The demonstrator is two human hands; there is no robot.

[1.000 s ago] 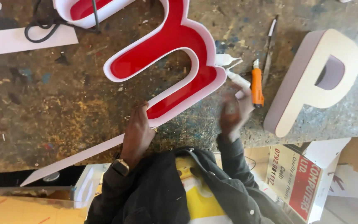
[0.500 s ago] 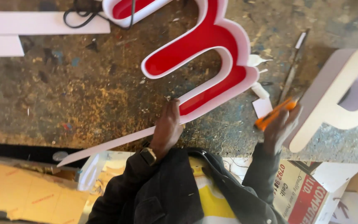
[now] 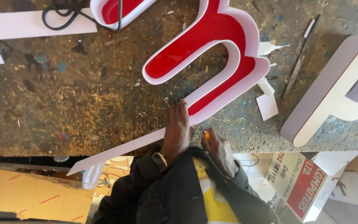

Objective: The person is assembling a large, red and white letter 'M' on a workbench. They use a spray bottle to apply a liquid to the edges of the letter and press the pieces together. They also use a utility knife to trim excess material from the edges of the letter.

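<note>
A paint-spattered counter point(image 3: 63, 103) is seen from above, with a person in a dark jacket at the bottom centre of the frame. The left hand point(image 3: 176, 128) is laid flat, fingers together, pressing down on a long white strip point(image 3: 121, 147) that runs from the lower left of the frame up to the rim of a red channel letter point(image 3: 212, 49) with white walls, lying open side up at top centre. The right hand point(image 3: 217, 146) is closed around an orange-handled knife point(image 3: 206, 134), of which only the tip end shows, held just beside the strip below the letter's lower edge. A second red letter point(image 3: 117, 10) and a black cable point(image 3: 63, 18) are seen at the upper left. A large white letter point(image 3: 336, 99) stands at the right edge. A thin metal tool point(image 3: 301, 54) and a small white scrap point(image 3: 267, 106) lie between the two letters. A printed cardboard box point(image 3: 303, 182) is seen at the lower right, off the counter.
</note>
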